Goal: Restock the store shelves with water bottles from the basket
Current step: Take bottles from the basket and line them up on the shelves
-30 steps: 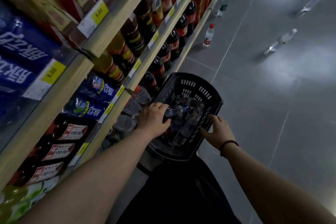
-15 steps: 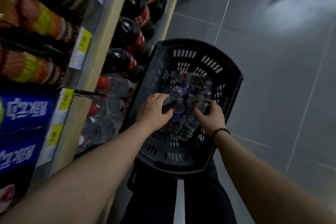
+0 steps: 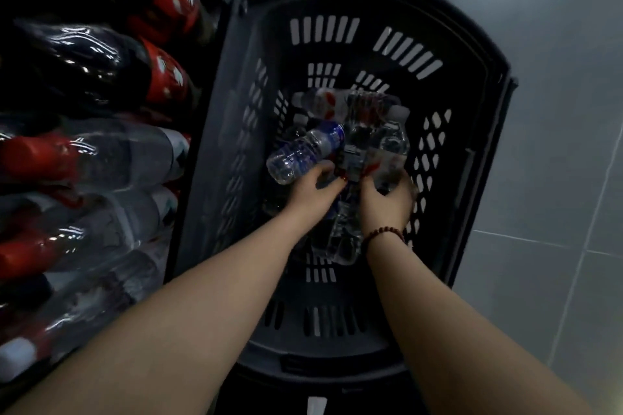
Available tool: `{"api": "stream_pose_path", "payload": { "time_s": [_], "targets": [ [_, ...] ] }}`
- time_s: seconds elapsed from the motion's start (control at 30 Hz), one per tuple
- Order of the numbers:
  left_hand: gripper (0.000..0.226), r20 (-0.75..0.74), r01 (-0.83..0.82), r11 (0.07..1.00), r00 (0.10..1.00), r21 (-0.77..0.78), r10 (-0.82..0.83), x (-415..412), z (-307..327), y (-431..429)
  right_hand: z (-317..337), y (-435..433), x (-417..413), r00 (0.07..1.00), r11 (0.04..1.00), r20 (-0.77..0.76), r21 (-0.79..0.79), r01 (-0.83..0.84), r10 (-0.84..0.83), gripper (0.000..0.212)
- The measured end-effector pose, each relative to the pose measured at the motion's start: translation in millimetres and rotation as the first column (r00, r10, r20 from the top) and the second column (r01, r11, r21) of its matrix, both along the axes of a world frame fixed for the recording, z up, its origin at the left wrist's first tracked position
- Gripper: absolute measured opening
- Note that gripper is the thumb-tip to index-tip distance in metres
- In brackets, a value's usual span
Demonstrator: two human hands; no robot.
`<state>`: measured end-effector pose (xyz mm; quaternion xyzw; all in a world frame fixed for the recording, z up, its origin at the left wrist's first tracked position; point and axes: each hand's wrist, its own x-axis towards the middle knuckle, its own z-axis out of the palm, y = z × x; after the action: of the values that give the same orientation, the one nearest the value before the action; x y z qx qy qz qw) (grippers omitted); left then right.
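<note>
A black slotted basket (image 3: pixel 468 54) stands on the floor against the shelves, with several clear water bottles piled in its bottom. My left hand (image 3: pixel 312 190) is shut on a blue-labelled water bottle (image 3: pixel 305 152), lifted a little above the pile and lying tilted, base toward the left. My right hand (image 3: pixel 387 202), with a bead bracelet on the wrist, curls around a clear water bottle (image 3: pixel 387 155) that lies in the pile. More bottles (image 3: pixel 340 104) lie beyond both hands.
On the left, the low shelf holds large clear bottles with red labels (image 3: pixel 101 158) and dark cola bottles (image 3: pixel 111 67), close to the basket's left wall. Grey floor tiles (image 3: pixel 556 111) spread out to the right.
The view has dropped closer over the basket. My right hand has gone from the basket's rim into the pile. My left hand has raised the blue-labelled bottle slightly.
</note>
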<state>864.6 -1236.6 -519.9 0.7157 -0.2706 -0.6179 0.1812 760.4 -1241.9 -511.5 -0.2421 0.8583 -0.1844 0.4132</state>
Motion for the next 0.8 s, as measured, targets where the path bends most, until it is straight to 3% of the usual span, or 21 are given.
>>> {"api": "stream_pose_path", "payload": {
  "time_s": [0.13, 0.23, 0.4, 0.5, 0.67, 0.8],
  "targets": [
    [0.041, -0.156, -0.124, 0.984, 0.977, 0.124, 0.143, -22, -26, -20, -10, 8, 2, 0.998, 0.997, -0.057, -0.074, -0.020, 0.016, 0.052],
    [0.040, -0.273, -0.096, 0.978, 0.951, 0.186, 0.145, -40, -39, -32, -13, 11, 0, 0.998, 0.992, -0.055, -0.125, -0.013, 0.006, 0.042],
    [0.075, -0.234, -0.031, 0.984, 0.970, 0.174, 0.072, -58, -51, -39, -12, 15, -6, 1.000, 0.976, -0.005, -0.217, 0.012, -0.013, 0.037],
    [0.069, -0.242, -0.092, 0.984, 0.962, 0.152, 0.127, -55, -53, -37, -8, 18, -9, 0.999, 0.960, 0.028, -0.280, -0.017, 0.026, 0.035],
    [0.053, -0.305, -0.272, 0.944, 0.897, 0.188, 0.319, -36, -38, -27, -2, 20, -20, 0.951, 0.972, 0.292, -0.234, -0.031, 0.101, 0.028],
    [0.066, -0.369, -0.423, 0.855, 0.775, 0.299, 0.513, -22, -14, -15, 5, 6, -25, 0.871, 0.983, 0.475, -0.177, -0.050, 0.130, 0.026]
  ]
}}
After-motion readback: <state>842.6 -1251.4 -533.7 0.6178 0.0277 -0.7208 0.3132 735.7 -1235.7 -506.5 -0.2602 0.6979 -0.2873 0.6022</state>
